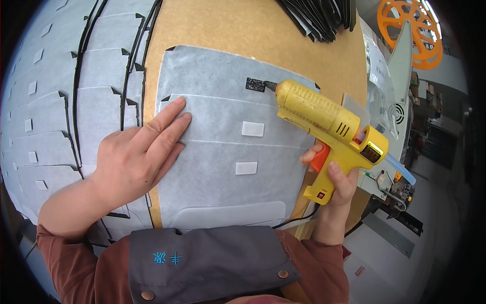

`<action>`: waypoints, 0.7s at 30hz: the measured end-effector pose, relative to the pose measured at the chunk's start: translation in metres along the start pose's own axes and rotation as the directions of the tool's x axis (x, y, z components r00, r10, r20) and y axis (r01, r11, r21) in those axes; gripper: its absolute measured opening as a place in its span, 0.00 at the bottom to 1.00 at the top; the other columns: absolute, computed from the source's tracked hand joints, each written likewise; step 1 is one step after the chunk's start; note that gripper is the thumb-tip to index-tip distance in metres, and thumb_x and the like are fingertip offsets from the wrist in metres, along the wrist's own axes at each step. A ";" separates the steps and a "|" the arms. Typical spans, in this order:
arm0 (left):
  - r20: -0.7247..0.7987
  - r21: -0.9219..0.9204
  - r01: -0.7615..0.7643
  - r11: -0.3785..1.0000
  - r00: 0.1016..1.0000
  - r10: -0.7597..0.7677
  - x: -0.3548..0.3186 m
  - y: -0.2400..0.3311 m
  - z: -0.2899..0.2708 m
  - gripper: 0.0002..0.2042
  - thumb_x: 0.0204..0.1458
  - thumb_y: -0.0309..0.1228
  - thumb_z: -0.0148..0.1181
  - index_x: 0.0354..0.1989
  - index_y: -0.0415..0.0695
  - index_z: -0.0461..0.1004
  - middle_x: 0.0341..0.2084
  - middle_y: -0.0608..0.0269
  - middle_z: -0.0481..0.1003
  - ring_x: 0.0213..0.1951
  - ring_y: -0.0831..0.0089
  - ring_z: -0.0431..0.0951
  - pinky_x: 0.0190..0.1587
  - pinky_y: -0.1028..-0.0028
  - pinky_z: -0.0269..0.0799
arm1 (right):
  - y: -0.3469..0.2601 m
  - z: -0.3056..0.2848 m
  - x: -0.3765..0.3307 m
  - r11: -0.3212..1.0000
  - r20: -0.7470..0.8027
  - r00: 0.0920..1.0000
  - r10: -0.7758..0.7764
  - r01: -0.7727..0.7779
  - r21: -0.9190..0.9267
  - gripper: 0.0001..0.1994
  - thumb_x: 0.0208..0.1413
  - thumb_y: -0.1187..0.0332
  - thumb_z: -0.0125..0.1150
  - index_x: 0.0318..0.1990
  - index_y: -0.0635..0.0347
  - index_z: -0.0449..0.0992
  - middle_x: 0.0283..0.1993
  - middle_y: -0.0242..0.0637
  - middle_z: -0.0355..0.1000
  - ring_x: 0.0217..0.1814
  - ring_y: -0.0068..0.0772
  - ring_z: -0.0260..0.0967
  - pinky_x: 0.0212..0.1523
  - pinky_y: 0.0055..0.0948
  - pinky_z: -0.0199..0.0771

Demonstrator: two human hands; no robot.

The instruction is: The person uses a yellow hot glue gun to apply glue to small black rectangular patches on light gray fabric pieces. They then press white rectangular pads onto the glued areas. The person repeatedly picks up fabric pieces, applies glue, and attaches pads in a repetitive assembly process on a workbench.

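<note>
Wearing apron, nearest; clasping glue gun firmly in right grip, with nozzle at far black patch; resting unclenched left grip on left side of sheets.

Head camera: worn on the person's head, the left one of two side by side.
Hands: the camera looks down at the left hand and right hand.
Grey sheet: close, big, near the middle, seen from above.
Counter: brown, runs up behind the sheet to the top edge.
Sleeves: very near, along the bottom.
Orange wheel: farther off, top right, past the counter.
Sides: picture left is the person's left.
Rim: round, dark corners; straight lines bend there.
</note>
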State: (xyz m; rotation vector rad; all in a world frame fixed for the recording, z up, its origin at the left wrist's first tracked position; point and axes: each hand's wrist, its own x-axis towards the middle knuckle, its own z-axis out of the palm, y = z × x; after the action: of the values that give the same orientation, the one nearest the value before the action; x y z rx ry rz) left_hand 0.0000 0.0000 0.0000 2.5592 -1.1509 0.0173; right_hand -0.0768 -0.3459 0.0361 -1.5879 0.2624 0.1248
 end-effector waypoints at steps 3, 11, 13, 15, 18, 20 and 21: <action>-0.009 -0.005 0.000 1.000 1.000 0.000 0.001 0.000 0.001 0.27 0.44 0.25 0.68 0.57 0.40 0.72 0.58 0.52 0.72 0.25 0.74 0.78 0.25 0.78 0.73 | -0.001 0.000 -0.001 1.000 -0.025 1.000 0.009 -0.009 -0.029 0.29 0.53 0.61 0.61 0.58 0.71 0.64 0.43 0.50 0.74 0.42 0.38 0.75 0.38 0.28 0.73; -0.005 -0.001 0.003 1.000 1.000 -0.003 0.000 0.001 0.003 0.26 0.44 0.25 0.68 0.57 0.41 0.72 0.58 0.53 0.72 0.25 0.75 0.78 0.25 0.78 0.72 | -0.004 0.003 -0.007 0.997 -0.059 0.997 0.040 -0.044 -0.069 0.30 0.49 0.59 0.61 0.55 0.73 0.65 0.43 0.47 0.72 0.40 0.41 0.77 0.34 0.28 0.75; -0.002 0.000 0.006 1.000 1.000 -0.006 0.000 0.001 0.002 0.26 0.44 0.25 0.68 0.57 0.41 0.72 0.58 0.53 0.72 0.25 0.75 0.78 0.25 0.78 0.72 | -0.003 0.002 -0.008 0.996 -0.062 0.997 0.048 -0.052 -0.075 0.30 0.49 0.59 0.61 0.55 0.73 0.65 0.43 0.47 0.72 0.40 0.41 0.77 0.34 0.27 0.75; 0.000 0.002 0.007 1.000 1.000 -0.007 0.000 0.001 0.002 0.26 0.45 0.25 0.68 0.57 0.41 0.72 0.58 0.53 0.72 0.25 0.75 0.78 0.25 0.79 0.73 | -0.002 0.002 -0.008 0.996 -0.068 0.996 0.049 -0.054 -0.074 0.30 0.49 0.59 0.60 0.55 0.73 0.65 0.43 0.47 0.72 0.40 0.40 0.77 0.34 0.27 0.75; -0.002 0.006 0.005 1.000 1.000 -0.005 0.001 0.001 0.002 0.26 0.45 0.26 0.68 0.57 0.42 0.73 0.58 0.53 0.73 0.25 0.75 0.78 0.25 0.79 0.73 | -0.001 0.003 -0.008 0.997 -0.070 0.997 0.037 -0.041 -0.063 0.30 0.49 0.58 0.60 0.55 0.73 0.65 0.43 0.47 0.72 0.40 0.40 0.77 0.34 0.27 0.75; -0.004 0.008 0.006 1.000 1.000 -0.006 0.001 0.001 0.002 0.26 0.45 0.26 0.68 0.56 0.42 0.73 0.58 0.53 0.73 0.25 0.75 0.78 0.25 0.79 0.73 | -0.002 0.002 -0.006 0.998 -0.052 0.998 0.020 -0.023 -0.058 0.30 0.49 0.59 0.60 0.56 0.73 0.65 0.43 0.48 0.72 0.40 0.40 0.77 0.34 0.27 0.75; -0.004 0.007 0.008 1.000 1.000 -0.008 0.001 0.001 0.002 0.26 0.45 0.26 0.68 0.56 0.42 0.73 0.58 0.53 0.73 0.25 0.75 0.78 0.25 0.79 0.73 | -0.002 0.002 -0.005 0.998 -0.059 0.998 0.019 -0.022 -0.059 0.31 0.49 0.59 0.60 0.56 0.73 0.65 0.44 0.47 0.72 0.41 0.40 0.77 0.34 0.27 0.75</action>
State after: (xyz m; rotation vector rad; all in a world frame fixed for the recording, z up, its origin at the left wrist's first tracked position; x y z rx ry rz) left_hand -0.0007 -0.0017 -0.0018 2.5682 -1.1416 0.0240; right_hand -0.0806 -0.3430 0.0392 -1.6504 0.3234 0.1025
